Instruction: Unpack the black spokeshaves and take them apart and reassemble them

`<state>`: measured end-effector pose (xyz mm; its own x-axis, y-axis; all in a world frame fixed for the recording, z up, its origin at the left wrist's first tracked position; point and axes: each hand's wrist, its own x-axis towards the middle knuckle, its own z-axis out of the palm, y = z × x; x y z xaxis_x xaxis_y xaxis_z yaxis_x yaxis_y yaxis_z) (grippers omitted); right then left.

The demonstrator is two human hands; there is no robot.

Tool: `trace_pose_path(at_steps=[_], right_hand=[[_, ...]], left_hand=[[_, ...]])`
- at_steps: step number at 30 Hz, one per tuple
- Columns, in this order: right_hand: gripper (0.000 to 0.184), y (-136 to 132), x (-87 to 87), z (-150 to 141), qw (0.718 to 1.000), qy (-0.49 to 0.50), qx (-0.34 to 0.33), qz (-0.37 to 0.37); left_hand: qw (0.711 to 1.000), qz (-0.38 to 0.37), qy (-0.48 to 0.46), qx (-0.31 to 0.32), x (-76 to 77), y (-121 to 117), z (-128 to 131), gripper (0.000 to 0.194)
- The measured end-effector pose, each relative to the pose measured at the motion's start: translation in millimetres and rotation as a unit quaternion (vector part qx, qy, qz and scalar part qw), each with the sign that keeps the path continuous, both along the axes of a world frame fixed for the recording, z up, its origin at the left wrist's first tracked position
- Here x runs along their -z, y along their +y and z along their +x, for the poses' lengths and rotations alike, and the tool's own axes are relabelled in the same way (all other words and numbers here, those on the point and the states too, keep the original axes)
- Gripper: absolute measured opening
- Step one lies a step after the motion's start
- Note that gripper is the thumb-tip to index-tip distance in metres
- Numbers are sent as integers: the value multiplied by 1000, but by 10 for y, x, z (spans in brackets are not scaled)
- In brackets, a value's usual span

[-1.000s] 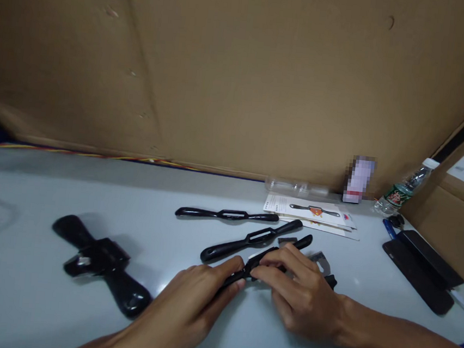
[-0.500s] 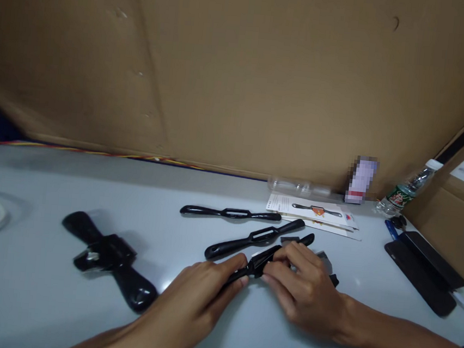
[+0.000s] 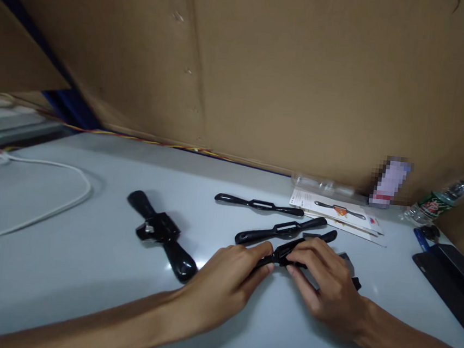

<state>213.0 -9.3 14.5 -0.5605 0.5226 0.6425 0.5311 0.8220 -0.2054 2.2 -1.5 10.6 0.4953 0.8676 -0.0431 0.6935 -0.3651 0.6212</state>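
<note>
My left hand (image 3: 228, 275) is closed around the near handle of a black spokeshave (image 3: 280, 253). At the tool's middle, my right hand (image 3: 330, 284) pinches with thumb and fingers; whether a small part is between them is hidden. Just beyond lie two black spokeshave bodies (image 3: 284, 231) (image 3: 259, 204) with slotted middles. A grey flat piece (image 3: 347, 259) and a small black part (image 3: 356, 283) show partly behind my right hand. Left of my left hand lies another spokeshave (image 3: 163, 233), with a block and a shiny screw fitted at its middle.
Printed cards (image 3: 339, 209) and a clear plastic package (image 3: 323, 184) lie at the back. A water bottle (image 3: 438, 202), a blurred upright item (image 3: 391, 181) and a black case (image 3: 446, 276) are on the right. A white cable (image 3: 80, 173) loops at left. Cardboard (image 3: 286, 81) walls the back.
The view has swung left, so things appear farther right and more of the left side shows. Both hands stay on the same spokeshave; my right fingers have shifted slightly at its middle.
</note>
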Motion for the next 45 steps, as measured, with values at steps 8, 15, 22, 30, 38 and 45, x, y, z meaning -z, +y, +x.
trace_pose_path(at_steps=[8, 15, 22, 30, 38, 45], right_hand=[[27, 17, 35, 28, 999, 1, 52, -5], [36, 8, 48, 34, 999, -28, 6, 43], [27, 47, 70, 53, 999, -34, 32, 27], [18, 25, 96, -23, 992, -69, 95, 54], [21, 30, 113, -5, 995, -59, 82, 12], [16, 20, 114, -2, 998, -10, 58, 34]], left_hand=[[999, 32, 4, -1, -8, -42, 3, 24], [996, 81, 41, 4, -28, -80, -16, 21], [992, 97, 83, 3, -25, -65, -28, 20], [991, 106, 83, 0, 10, -42, -36, 15], [993, 100, 60, -1, 35, -18, -51, 22], [995, 90, 48, -8, 19, -32, -44, 24]])
